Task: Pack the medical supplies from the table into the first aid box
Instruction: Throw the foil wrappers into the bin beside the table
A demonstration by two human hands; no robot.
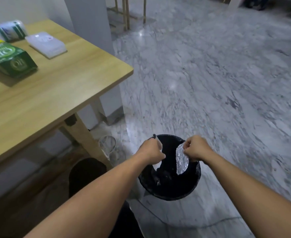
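Both your hands are over the black bin [168,182] on the floor: left hand [151,152] pinching a white scrap [156,166], right hand [195,148] pinching the foil wrapper [181,162]. Just let go straight down, you're inside the rim. The supplies, 1 green box [10,60] included, sit on the desk [64,86] to your left; mind its corner swinging back.

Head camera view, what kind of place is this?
Probably an indoor office or workroom: a wooden table with boxed supplies, marble floor, and a black bin under both hands.
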